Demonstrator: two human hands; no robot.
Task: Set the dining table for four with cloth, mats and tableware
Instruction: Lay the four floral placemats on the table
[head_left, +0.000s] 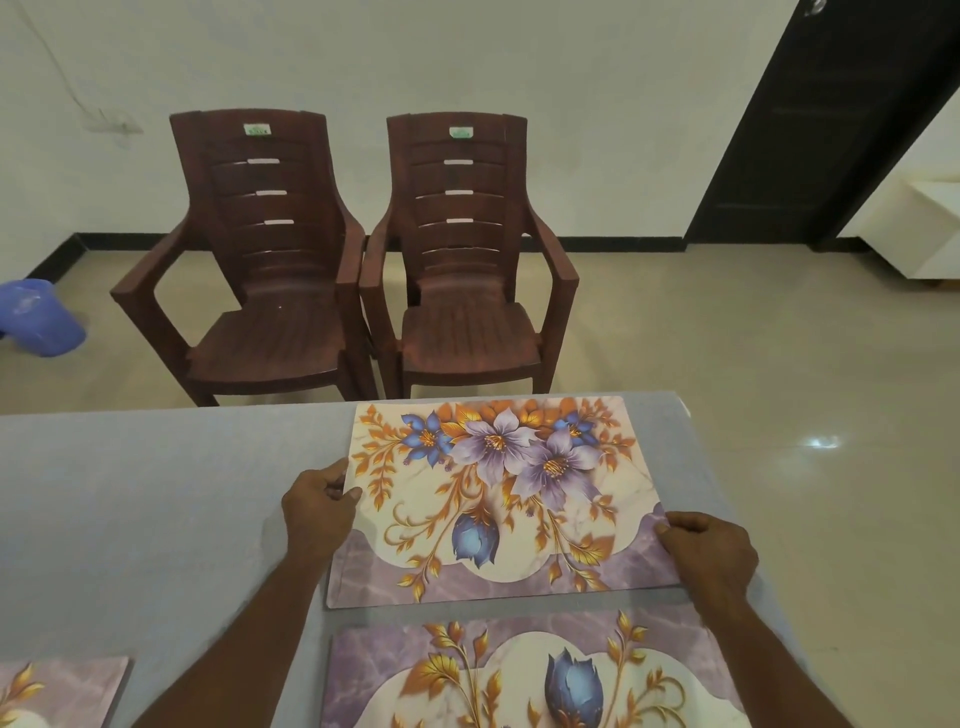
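A: What lies on the table (156, 493), and how is it covered?

B: A plain grey cloth (104, 545) covers the whole visible top. Three floral mats rest on it. The far mat (498, 499) lies flat toward the table's far edge, right of centre, its purple band turned to the near side. A near mat (519, 680) sits just beside it on the near side, apart by a narrow strip of cloth. A third mat (62, 686) shows only a corner at the lower left, well apart from the other two.

A: How do the hands meet the far mat?

B: The left hand (317, 509) pinches the mat's left edge, thumb on top and fingers curled at the border. The right hand (711, 556) grips the right edge near the near right corner, thumb pressed on the purple band, fingers bent around the rim. Both forearms cross above the near mat.

A: What stands beyond the table?

B: Two brown plastic armchairs face the table side by side, their armrests touching or nearly so: the left chair (260, 270) and the right chair (467, 270). A blue bucket (41, 317) sits on the tiled floor at far left, near the wall. A dark door (831, 119) occupies the upper right.
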